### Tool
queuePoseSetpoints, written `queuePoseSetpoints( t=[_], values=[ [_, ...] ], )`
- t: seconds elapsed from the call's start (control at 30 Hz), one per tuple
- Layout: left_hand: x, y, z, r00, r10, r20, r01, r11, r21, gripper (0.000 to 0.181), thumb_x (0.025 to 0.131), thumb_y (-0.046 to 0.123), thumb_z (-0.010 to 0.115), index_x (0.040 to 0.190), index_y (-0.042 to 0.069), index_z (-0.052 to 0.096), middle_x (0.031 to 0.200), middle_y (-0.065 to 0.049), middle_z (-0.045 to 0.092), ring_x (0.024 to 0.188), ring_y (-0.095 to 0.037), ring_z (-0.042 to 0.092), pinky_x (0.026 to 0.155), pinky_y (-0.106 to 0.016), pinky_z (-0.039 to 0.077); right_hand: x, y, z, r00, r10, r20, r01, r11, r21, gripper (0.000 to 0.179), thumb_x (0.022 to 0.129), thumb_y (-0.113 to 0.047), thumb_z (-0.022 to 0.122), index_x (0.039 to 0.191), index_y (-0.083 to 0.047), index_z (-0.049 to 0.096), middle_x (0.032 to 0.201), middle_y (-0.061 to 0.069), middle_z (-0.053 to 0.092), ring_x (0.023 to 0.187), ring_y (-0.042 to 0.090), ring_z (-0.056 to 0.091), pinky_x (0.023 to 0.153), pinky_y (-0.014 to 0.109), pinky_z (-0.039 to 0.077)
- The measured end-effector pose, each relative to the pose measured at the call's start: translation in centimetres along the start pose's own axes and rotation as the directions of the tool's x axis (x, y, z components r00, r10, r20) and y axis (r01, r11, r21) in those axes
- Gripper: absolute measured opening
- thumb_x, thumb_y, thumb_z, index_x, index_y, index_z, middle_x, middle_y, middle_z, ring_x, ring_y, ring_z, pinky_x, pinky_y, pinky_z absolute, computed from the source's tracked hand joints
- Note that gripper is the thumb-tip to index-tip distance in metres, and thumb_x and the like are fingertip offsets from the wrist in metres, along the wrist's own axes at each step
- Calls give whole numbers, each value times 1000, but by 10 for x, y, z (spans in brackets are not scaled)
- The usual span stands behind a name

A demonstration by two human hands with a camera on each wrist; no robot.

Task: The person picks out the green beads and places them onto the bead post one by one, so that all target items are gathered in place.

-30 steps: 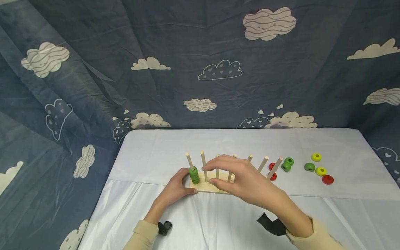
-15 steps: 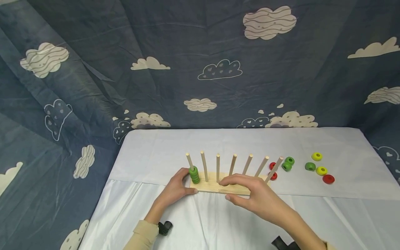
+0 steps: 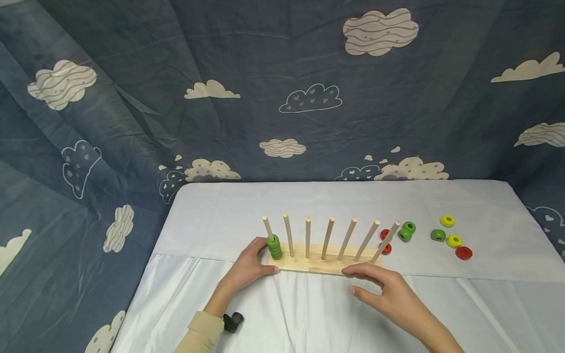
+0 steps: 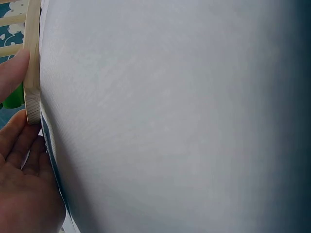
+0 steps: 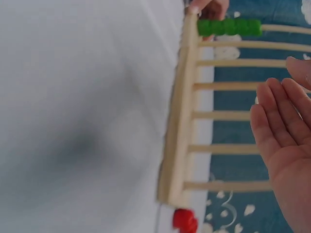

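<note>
In the head view a wooden base [image 3: 300,265] lies on the white cloth [image 3: 220,215], carrying seven pegs [image 3: 307,238]; one, at the left end, bears a stack of green rings [image 3: 274,248] too tight to count surely. Past the right end lie eight loose beads — three red beads [image 3: 464,253], three green beads [image 3: 438,236], two yellow beads [image 3: 453,241]. The left hand [image 3: 246,267] pinches the base's left end; the right hand [image 3: 390,294] holds nothing, thumb and fingers apart, fingertips at the front edge, whether touching I cannot tell. The left wrist view alone shows the base's grained end face, with thumb and fingertips gripping round it. The right wrist view alone shows the right palm — fingers straight — and all seven pegs side-on; red shows beyond the base, too blurred to count, and yellow appears only from the head.
</note>
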State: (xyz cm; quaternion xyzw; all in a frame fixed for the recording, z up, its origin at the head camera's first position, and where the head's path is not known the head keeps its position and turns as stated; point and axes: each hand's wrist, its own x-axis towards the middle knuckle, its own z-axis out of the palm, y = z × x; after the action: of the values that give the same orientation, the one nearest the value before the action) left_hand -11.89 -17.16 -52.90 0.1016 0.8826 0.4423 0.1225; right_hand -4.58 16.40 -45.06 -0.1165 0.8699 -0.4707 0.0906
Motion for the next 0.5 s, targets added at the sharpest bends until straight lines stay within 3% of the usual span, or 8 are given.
queuePoseSetpoints(
  t=[0.13, 0.37, 0.5],
  values=[
    [0, 0, 0, 1000, 1, 1, -1, 1000, 3, 70, 76, 25, 85, 137, 12, 54, 137, -1, 52, 137, -25, 40, 114, -46, 30, -8, 14, -3, 998, 63, -30, -63, 998, -9, 36, 82, -6, 79, 112, -24, 70, 110, -9, 68, 103, 14, 64, 93, 44, 52],
    [-1, 1, 0, 1000, 0, -1, 0, 1000, -6, 70, 76, 25, 85, 137, 12, 54, 137, -1, 51, 137, -25, 39, 114, -46, 30, -21, 39, -15, 984, 75, -163, -89, 993, -80, 32, 86, -17, 78, 116, -21, 69, 109, -10, 69, 101, 13, 66, 91, 44, 52],
    [-1, 0, 0, 1000, -2, 0, 2, 1000, -6, 70, 76, 24, 85, 137, 12, 54, 137, -1, 52, 137, -25, 39, 114, -46, 29, -24, 53, -24, 967, 66, -245, -102, 985, -139, 34, 86, -16, 78, 118, -18, 68, 111, -5, 69, 98, 9, 65, 89, 25, 53]
  ],
)
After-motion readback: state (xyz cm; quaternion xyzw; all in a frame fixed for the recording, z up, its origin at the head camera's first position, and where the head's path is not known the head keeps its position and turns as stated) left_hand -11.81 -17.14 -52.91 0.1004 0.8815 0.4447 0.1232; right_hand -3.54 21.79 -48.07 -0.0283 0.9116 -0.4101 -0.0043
